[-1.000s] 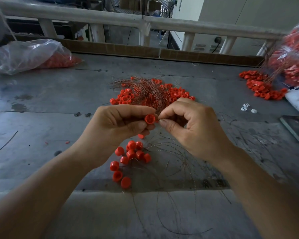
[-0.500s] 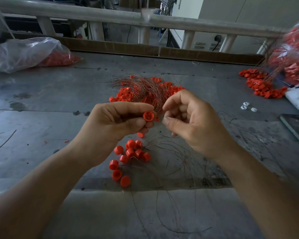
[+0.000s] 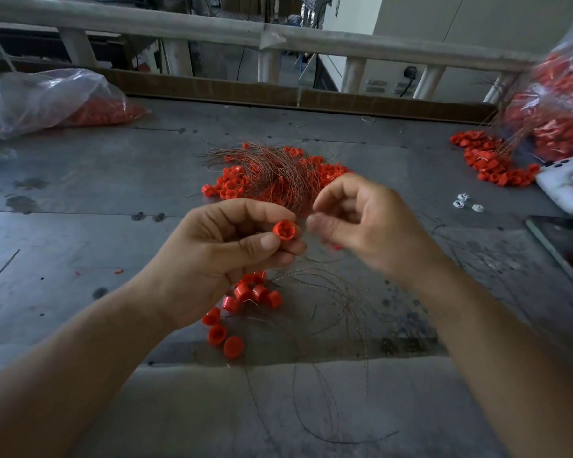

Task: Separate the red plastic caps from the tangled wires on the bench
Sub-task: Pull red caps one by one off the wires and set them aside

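Red cap (image 3: pixel 283 229), open side toward the camera, is pinched between the thumb and forefinger of the left hand (image 3: pixel 219 259), raised above the middle of the bench (image 3: pixel 80 200). The other left fingers are curled beneath it. Right hand (image 3: pixel 371 226) sits just beside the cap, apart from it. Its fingers are curled inward with thumb and forefinger tips close together, but motion blur prevents confirming whether a wire is held between them.

Beyond both hands, toward the far edge, lies the tangle of wires (image 3: pixel 272 173), with many red caps caught in and around it. Under the left hand, toward the near edge, a group of loose caps (image 3: pixel 245 299) lies on the bench, with stray wires (image 3: pixel 331 292) spread to its right.

Toward the far right corner, a heap of caps (image 3: pixel 487 163) lies beside a clear bag of caps (image 3: pixel 556 114). A second clear bag (image 3: pixel 47 100) holding caps lies at the far left corner. Small white pieces (image 3: pixel 464 201), a white device (image 3: pixel 563 190) and a dark flat screen (image 3: pixel 566 249) sit along the right edge.
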Demonstrator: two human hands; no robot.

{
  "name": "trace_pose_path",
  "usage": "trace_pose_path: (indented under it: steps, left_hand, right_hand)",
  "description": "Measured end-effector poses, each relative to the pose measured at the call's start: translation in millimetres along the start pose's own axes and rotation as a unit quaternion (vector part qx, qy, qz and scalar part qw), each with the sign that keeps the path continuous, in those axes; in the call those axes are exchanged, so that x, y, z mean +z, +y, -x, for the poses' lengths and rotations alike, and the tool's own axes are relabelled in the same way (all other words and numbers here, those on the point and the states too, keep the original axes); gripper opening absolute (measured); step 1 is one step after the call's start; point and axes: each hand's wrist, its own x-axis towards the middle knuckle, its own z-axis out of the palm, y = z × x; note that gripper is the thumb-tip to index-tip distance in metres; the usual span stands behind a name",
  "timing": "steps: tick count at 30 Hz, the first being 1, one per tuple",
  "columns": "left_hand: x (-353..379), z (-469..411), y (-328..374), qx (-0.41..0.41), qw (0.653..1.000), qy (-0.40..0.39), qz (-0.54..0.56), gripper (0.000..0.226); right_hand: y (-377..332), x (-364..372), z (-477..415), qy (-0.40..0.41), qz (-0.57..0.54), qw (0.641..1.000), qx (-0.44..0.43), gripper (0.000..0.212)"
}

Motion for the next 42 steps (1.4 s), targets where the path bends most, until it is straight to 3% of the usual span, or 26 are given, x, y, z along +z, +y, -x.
trace_pose_path:
  steps: [3,5,7,9,14,18,19,21,23,25,27,32,35,42]
  left_hand:
    - [0.2,-0.2,0.4,-0.007,1.000,0.027,0.011,0.022]
    - [0.5,0.0,1.1,-0.008,0.999,0.042,0.014,0.023]
    - [0.9,0.5,1.5,-0.009,0.999,0.050,0.015,0.024]
    - [1.3,1.2,2.1,-0.009,0.998,0.052,0.017,0.024]
    - [1.3,1.5,3.6,-0.009,0.998,0.055,0.020,0.024]
    - [1.6,1.3,2.9,-0.014,0.998,0.055,0.015,0.024]
    - [1.3,1.5,2.6,-0.015,0.998,0.056,0.014,0.024]
    - [0.6,1.0,2.2,-0.016,0.998,0.061,0.012,0.022]
    - [0.1,0.5,1.8,-0.018,0.998,0.064,0.009,0.020]
    - [0.4,0.2,1.2,-0.021,0.998,0.066,0.005,0.022]
    - [1.0,0.2,1.1,-0.022,0.998,0.065,-0.002,0.023]
    - [2.1,0.8,1.0,-0.025,0.997,0.065,-0.020,0.023]
    - [2.3,0.3,1.5,-0.022,0.997,0.071,-0.032,0.025]
    - [1.5,-0.4,0.8,-0.008,0.995,0.091,-0.045,0.024]
  right_hand:
    - [19.3,-18.7,-13.0,0.143,0.100,0.985,0.010,0.024]
    - [31.3,-25.3,-19.2,0.170,0.169,0.971,0.024,0.022]
    - [43.2,-25.9,-23.0,0.138,0.224,0.963,0.053,0.010]
    - [53.4,-22.3,-25.6,0.104,0.265,0.956,0.071,0.012]
    - [60.8,-12.5,-33.4,0.082,0.288,0.954,0.031,0.022]
    - [64.1,-7.6,-35.6,0.068,0.322,0.943,0.044,0.008]
    - [62.8,-8.6,-35.6,0.083,0.301,0.949,0.041,0.003]
    - [59.3,-13.0,-34.6,0.127,0.216,0.967,0.045,0.016]
    - [50.6,-19.3,-31.6,0.153,0.068,0.984,0.065,0.022]
    - [41.7,-22.3,-27.2,0.138,-0.081,0.983,0.087,0.020]
    - [34.0,-21.3,-23.6,0.112,-0.162,0.976,0.095,0.013]
    - [18.4,-14.8,-14.6,0.058,-0.245,0.965,0.075,0.005]
    - [9.8,-6.9,-7.8,-0.005,-0.292,0.955,0.041,0.023]
    - [-1.9,7.8,1.0,-0.034,-0.242,0.970,-0.008,0.020]
